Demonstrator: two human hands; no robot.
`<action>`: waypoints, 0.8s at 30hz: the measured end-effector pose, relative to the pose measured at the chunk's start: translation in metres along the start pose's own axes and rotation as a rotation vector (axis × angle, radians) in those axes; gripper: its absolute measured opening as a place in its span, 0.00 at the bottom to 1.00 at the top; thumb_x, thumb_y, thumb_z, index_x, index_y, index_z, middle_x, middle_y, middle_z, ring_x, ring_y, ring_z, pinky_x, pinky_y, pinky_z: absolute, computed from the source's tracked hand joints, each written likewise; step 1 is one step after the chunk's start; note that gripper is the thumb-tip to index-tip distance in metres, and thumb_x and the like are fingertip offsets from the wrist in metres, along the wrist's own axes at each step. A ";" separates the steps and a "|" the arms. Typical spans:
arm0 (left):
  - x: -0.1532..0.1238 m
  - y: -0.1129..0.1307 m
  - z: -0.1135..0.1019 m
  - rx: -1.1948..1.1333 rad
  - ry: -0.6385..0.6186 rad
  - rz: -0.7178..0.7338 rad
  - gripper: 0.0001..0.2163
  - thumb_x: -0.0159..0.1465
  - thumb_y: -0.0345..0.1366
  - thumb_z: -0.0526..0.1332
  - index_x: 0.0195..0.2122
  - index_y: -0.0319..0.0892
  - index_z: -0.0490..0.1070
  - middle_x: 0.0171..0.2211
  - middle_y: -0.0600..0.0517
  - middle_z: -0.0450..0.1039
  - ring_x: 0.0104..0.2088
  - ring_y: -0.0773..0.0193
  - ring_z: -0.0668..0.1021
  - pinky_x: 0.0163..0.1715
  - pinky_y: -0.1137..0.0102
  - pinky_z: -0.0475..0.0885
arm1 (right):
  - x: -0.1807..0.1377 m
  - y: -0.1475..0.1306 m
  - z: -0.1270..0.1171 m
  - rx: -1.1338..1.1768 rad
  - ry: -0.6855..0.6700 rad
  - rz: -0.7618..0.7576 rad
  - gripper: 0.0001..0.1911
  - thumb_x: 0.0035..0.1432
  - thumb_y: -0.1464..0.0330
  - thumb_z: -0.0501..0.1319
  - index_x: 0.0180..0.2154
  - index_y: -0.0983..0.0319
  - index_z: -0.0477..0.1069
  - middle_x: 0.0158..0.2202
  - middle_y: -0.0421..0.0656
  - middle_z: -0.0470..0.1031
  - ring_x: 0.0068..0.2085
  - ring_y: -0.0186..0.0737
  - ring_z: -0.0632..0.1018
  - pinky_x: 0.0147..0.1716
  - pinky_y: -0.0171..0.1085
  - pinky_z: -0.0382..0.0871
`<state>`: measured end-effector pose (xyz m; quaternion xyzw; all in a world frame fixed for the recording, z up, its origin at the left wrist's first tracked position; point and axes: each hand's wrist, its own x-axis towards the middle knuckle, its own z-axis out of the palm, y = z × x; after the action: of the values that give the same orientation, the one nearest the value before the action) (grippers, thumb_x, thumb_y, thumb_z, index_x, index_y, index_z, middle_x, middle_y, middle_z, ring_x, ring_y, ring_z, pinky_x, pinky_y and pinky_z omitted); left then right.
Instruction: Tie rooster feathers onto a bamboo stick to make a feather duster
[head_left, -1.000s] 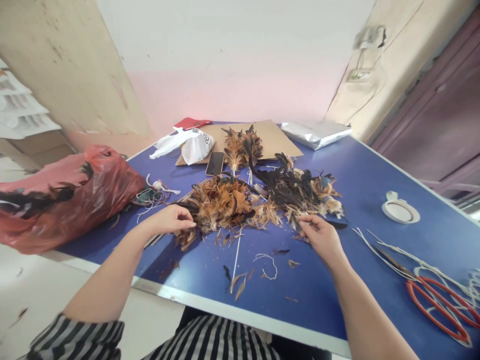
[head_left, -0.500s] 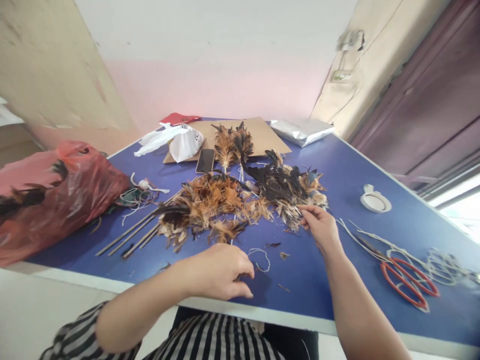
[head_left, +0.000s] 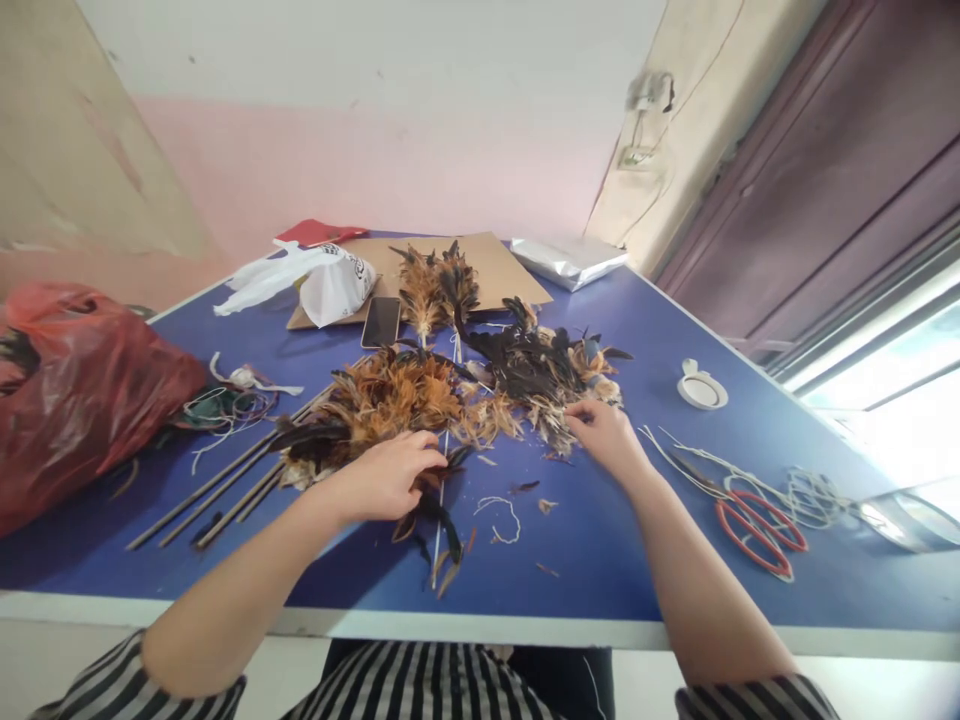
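Observation:
My left hand (head_left: 391, 478) is closed over a few dark and tan feathers (head_left: 435, 515) and a thin white stick (head_left: 442, 490) on the blue table (head_left: 600, 560), at the near edge of an orange-brown feather pile (head_left: 390, 398). My right hand (head_left: 604, 432) pinches feathers at the near side of a dark feather pile (head_left: 536, 368). A short loop of white string (head_left: 501, 512) lies between my hands.
A red plastic bag (head_left: 75, 390) sits at the left, with thin rods (head_left: 217, 485) beside it. Red-handled scissors (head_left: 757, 522) and white cords (head_left: 705, 465) lie at the right, near a tape roll (head_left: 701, 390). Farther back are a phone (head_left: 381, 321), white bag (head_left: 322, 280), cardboard (head_left: 502, 270) and silver packet (head_left: 566, 262).
My left hand left the brown pile, dipped toward the table's near edge, then came back up onto feathers by the white stick. My right hand stayed at the dark pile. The view swung right.

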<state>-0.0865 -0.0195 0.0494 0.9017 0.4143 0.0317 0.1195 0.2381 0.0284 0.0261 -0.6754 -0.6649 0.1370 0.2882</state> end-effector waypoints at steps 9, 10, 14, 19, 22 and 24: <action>0.017 -0.015 0.000 0.004 0.220 -0.188 0.10 0.57 0.30 0.53 0.31 0.43 0.74 0.33 0.49 0.74 0.35 0.63 0.75 0.39 0.70 0.67 | 0.010 -0.023 0.036 -0.345 -0.094 0.023 0.11 0.49 0.64 0.56 0.31 0.63 0.73 0.35 0.52 0.73 0.38 0.51 0.74 0.35 0.43 0.63; 0.020 -0.019 -0.007 0.007 0.306 -0.236 0.10 0.57 0.31 0.53 0.32 0.43 0.74 0.33 0.50 0.74 0.35 0.63 0.75 0.39 0.70 0.67 | 0.012 -0.020 0.038 -0.291 -0.085 0.068 0.10 0.48 0.66 0.57 0.29 0.64 0.73 0.34 0.54 0.73 0.38 0.53 0.74 0.36 0.44 0.62; 0.039 -0.043 -0.025 0.115 0.449 -0.520 0.10 0.56 0.32 0.53 0.31 0.41 0.74 0.29 0.48 0.75 0.33 0.59 0.76 0.36 0.69 0.67 | 0.018 -0.005 0.036 -0.072 -0.093 0.176 0.05 0.42 0.70 0.59 0.18 0.64 0.69 0.24 0.49 0.70 0.35 0.50 0.73 0.34 0.42 0.61; 0.048 -0.051 -0.028 0.174 0.486 -0.629 0.08 0.55 0.34 0.56 0.31 0.40 0.73 0.33 0.44 0.73 0.35 0.55 0.76 0.36 0.64 0.69 | 0.019 0.015 0.020 0.286 -0.182 0.208 0.09 0.42 0.66 0.59 0.15 0.62 0.65 0.15 0.38 0.61 0.20 0.32 0.65 0.20 0.32 0.55; 0.044 -0.025 -0.034 0.086 0.826 -0.472 0.13 0.56 0.36 0.58 0.41 0.40 0.71 0.45 0.44 0.68 0.39 0.59 0.74 0.39 0.66 0.70 | 0.019 0.023 0.016 0.548 -0.233 0.258 0.12 0.43 0.61 0.58 0.19 0.62 0.63 0.14 0.35 0.58 0.16 0.28 0.59 0.14 0.30 0.49; 0.047 0.000 -0.036 -0.075 0.930 -0.269 0.13 0.58 0.36 0.57 0.44 0.42 0.70 0.47 0.46 0.67 0.39 0.63 0.74 0.39 0.69 0.70 | 0.020 0.026 0.017 0.682 -0.245 0.286 0.12 0.43 0.60 0.59 0.22 0.62 0.63 0.16 0.36 0.61 0.16 0.27 0.60 0.12 0.28 0.49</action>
<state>-0.0612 0.0226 0.0822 0.7255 0.5352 0.4305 -0.0428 0.2508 0.0525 0.0014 -0.6055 -0.5097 0.4685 0.3926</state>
